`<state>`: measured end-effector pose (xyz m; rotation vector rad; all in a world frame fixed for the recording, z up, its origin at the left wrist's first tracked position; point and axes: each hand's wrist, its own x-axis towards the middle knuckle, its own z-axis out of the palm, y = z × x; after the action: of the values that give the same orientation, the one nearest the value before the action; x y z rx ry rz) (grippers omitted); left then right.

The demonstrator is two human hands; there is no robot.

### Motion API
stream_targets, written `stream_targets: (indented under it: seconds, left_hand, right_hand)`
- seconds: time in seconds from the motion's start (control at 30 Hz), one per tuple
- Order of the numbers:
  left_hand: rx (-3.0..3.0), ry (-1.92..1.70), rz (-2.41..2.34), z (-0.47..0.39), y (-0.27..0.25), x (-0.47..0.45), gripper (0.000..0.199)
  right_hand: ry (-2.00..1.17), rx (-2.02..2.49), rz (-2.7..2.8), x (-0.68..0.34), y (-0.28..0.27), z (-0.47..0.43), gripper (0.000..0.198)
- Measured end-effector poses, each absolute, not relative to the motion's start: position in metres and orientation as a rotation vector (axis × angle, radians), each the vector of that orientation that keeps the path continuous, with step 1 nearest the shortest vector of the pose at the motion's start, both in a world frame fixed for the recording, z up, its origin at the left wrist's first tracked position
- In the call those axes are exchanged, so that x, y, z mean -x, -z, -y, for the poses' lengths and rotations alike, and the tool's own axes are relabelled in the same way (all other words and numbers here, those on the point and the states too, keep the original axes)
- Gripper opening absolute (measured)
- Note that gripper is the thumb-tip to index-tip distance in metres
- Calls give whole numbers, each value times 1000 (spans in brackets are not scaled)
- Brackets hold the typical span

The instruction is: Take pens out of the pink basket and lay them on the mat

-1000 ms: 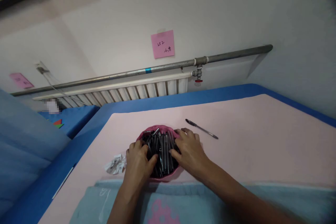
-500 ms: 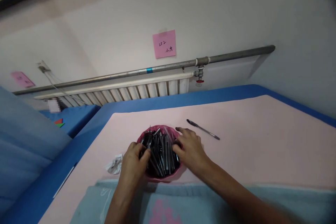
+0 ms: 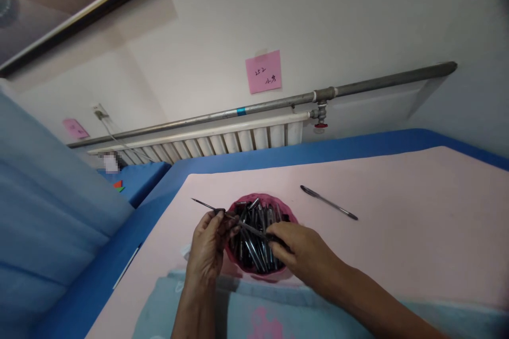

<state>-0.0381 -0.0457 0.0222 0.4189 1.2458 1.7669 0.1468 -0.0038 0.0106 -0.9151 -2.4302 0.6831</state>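
Note:
My left hand (image 3: 210, 241) is closed at the left rim of a pink scalloped basket (image 3: 292, 212). From its fingertips a thin dark pen refill (image 3: 204, 204) sticks out to the upper left; a small black piece shows at the fingers. My right hand (image 3: 308, 251) is wrapped round the dark end of a clear pen barrel (image 3: 252, 230), which slants toward my left fingers over the basket. Whether barrel and refill touch is hidden by the left fingers. Several black and clear pen parts (image 3: 254, 254) fill the basket.
One pen (image 3: 329, 202) lies on the pink table cover (image 3: 397, 212), right of the basket. Crumpled white paper (image 3: 185, 251) is partly behind my left wrist. A light-blue cloth (image 3: 318, 307) runs along the near edge. Behind stand a radiator (image 3: 254, 137) and a pipe (image 3: 374, 85).
Both hands were down among the pen parts in the basket. Now they are raised over it, with a refill in the left and a pen barrel in the right. The view has shifted left.

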Motion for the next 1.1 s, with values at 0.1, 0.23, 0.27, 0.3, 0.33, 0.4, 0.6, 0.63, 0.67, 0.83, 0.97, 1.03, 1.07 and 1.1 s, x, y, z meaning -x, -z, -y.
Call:
stream_targets:
  seconds: [0.1,0.23,0.27,0.3,0.33,0.4,0.6,0.63,0.67,0.83,0.97,1.03,1.07,1.1]
  left_hand:
    - [-455,-1744,-1242,46,-21,35,19]
    - [-504,-1737,-1254,48,-19,34,23]
    - [-514,-1734,-1257,48,-19,34,24]
    - [-522,-1730,-1258,48,-20,34,24]
    - [-527,-1726,-1258,48,-20,34,24]
    - [-525,-1719,-1255,48,-21,34,25]
    - [-532,-1712,-1267,47,-19,34,27]
    - [-548,-1699,-1268,47,-19,34,27]
    - [-566,-1682,-1270,48,-19,33,26]
    - [-695,-1517,-1255,52,-20,25,24]
    - [-831,-1336,-1203,54,-17,13,24]
    - [-828,-1309,-1178,53,-14,9,25]
    - [-809,-1319,-1166,53,-12,7,25]
    - [-786,-1341,-1158,52,-12,7,26]
  right_hand:
    - [-667,916,2434,-147,-9,4,16]
    - [-671,924,2442,-147,-9,4,15]
    - [-673,928,2443,-147,-9,4,15]
    - [-676,934,2443,-147,-10,4,15]
    - [-680,940,2443,-147,-10,4,15]
    - [-689,953,2447,-147,-12,4,15]
    - [-705,960,2450,-147,-14,5,15]
    - [-708,954,2448,-147,-13,5,15]
    - [-711,948,2444,-147,-13,4,15]
    - [-775,931,2352,-147,-11,5,15]
    - [-904,939,2224,-144,-10,8,11]
    - [-945,949,2184,-143,-10,9,7]
    - [-942,951,2174,-143,-10,7,6]
    - [-920,952,2164,-145,-10,5,6]
